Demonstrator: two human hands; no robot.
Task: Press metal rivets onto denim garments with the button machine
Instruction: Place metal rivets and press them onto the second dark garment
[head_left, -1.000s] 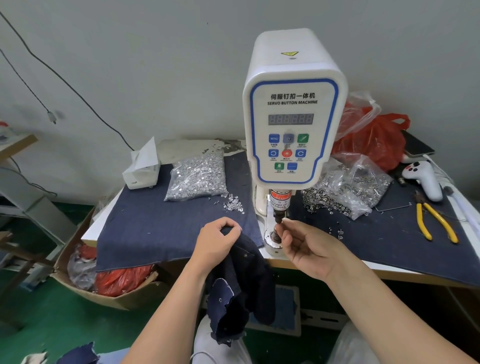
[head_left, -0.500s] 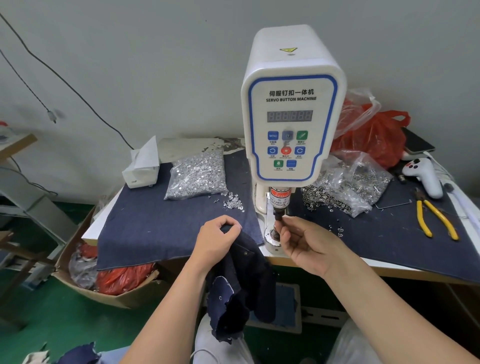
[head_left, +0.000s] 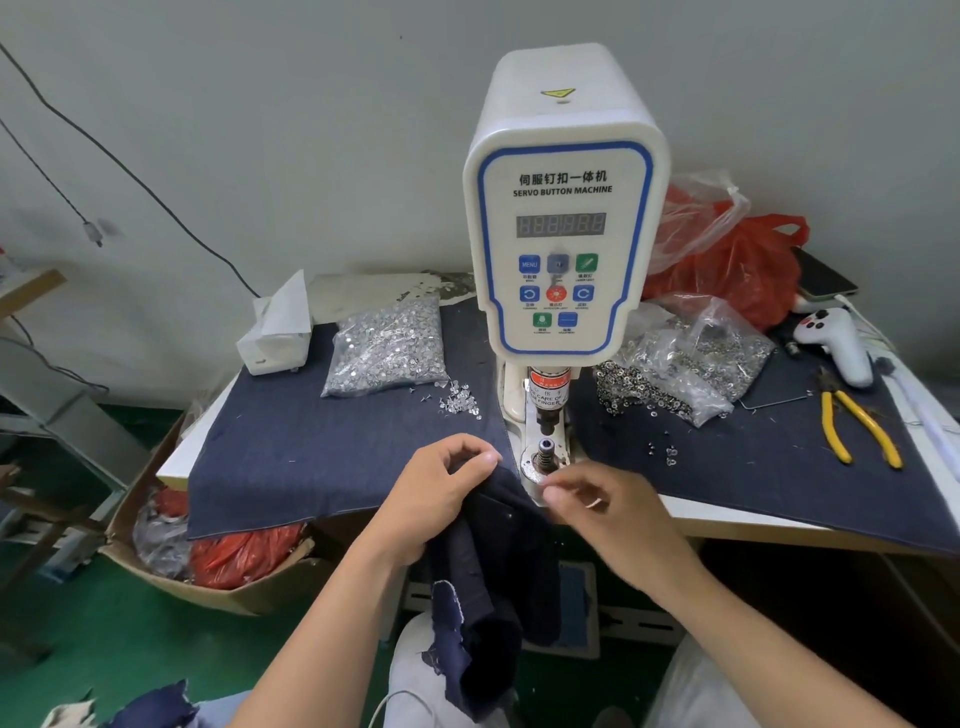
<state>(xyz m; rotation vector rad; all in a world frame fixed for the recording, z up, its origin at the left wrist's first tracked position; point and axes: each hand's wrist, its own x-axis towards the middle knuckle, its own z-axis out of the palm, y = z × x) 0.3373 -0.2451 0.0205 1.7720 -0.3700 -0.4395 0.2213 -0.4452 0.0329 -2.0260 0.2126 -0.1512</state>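
Observation:
The white servo button machine (head_left: 566, 218) stands at the middle of the table. Its upper punch (head_left: 548, 415) is raised above the lower die (head_left: 545, 447). A dark denim garment (head_left: 493, 571) hangs off the table's front edge below the die. My left hand (head_left: 436, 504) pinches the garment's top edge just left of the die. My right hand (head_left: 613, 519) is blurred; its thumb and forefinger are pinched at the garment's edge beside the machine's base. A clear bag of silver rivets (head_left: 389, 348) lies to the machine's left, with loose ones (head_left: 457, 402) near it.
A second bag of metal parts (head_left: 685, 364) lies right of the machine. Yellow pliers (head_left: 857, 426), a white controller (head_left: 836, 343), a phone (head_left: 823, 275) and a red bag (head_left: 737, 270) sit at the far right. A tissue box (head_left: 275, 332) stands back left. A cardboard box (head_left: 208, 582) is on the floor.
My right hand has come down from the upper punch to the garment's edge at the machine's base. My left hand has kept its pinch on the denim.

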